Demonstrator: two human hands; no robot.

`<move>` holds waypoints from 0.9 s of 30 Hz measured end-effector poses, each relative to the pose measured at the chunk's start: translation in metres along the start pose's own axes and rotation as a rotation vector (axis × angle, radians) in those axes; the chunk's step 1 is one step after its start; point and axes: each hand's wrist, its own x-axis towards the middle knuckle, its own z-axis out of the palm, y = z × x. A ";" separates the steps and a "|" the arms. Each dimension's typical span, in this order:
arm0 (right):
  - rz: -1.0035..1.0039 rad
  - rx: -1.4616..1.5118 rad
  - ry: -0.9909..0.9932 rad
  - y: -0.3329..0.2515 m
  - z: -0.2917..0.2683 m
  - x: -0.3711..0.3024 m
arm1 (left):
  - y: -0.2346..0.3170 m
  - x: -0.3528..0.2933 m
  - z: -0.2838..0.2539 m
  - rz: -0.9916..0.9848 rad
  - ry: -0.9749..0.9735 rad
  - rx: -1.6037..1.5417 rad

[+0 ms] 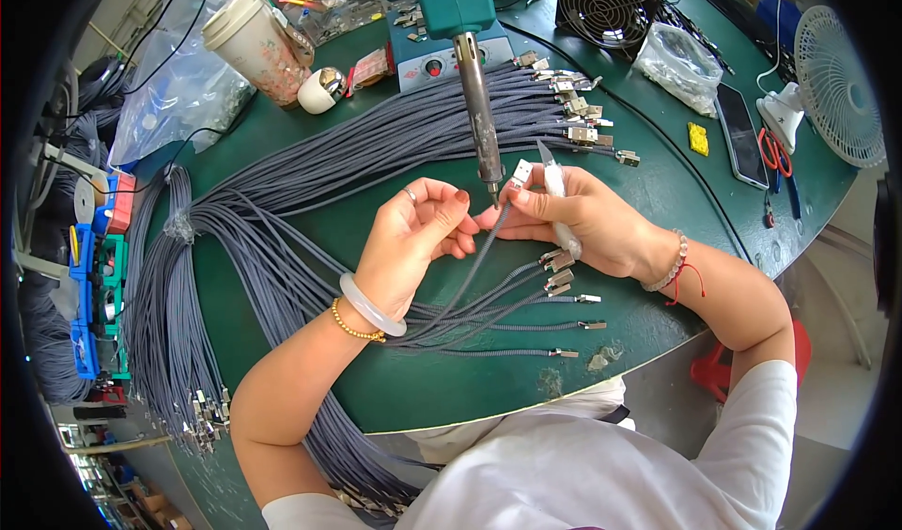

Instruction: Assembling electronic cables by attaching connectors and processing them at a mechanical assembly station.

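My right hand (pixel 587 215) is closed, pinching a grey braided USB cable (pixel 490 239) just below its metal USB plug (pixel 520 173). Tucked in the same hand is a pointed blade tool (pixel 557 187) with a pale wrapped handle. My left hand (pixel 423 222) is closed at the fingertips, close to the right fingers; whatever lies between its thumb and fingers is hidden. Between the hands a soldering iron (pixel 481 112) points down from a green holder, its tip beside the held cable. Several more cable ends with metal plugs (pixel 561 278) lie under my right hand.
A thick bundle of grey cables (pixel 376 121) crosses the green table (pixel 620 295). Behind it are a cup (pixel 258 46) and a soldering station (pixel 413 65). To the right lie a phone (pixel 741 135), red-handled scissors (pixel 776 154), a plastic bag (pixel 678 65) and a fan (pixel 841 84).
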 end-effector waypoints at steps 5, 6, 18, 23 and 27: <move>0.212 -0.066 -0.140 -0.005 0.003 -0.005 | -0.001 -0.002 -0.003 0.117 -0.002 -0.045; 0.213 -0.103 -0.157 -0.002 0.004 -0.005 | -0.003 -0.003 -0.003 0.129 -0.028 -0.074; 0.133 -0.118 -0.139 0.006 0.002 -0.006 | -0.004 -0.004 -0.011 0.096 -0.029 0.018; 0.059 -0.180 -0.120 0.004 -0.001 -0.006 | -0.003 -0.005 -0.008 0.101 -0.046 -0.054; -0.032 -0.239 -0.114 0.004 -0.003 -0.005 | -0.004 -0.006 -0.004 0.116 -0.040 -0.069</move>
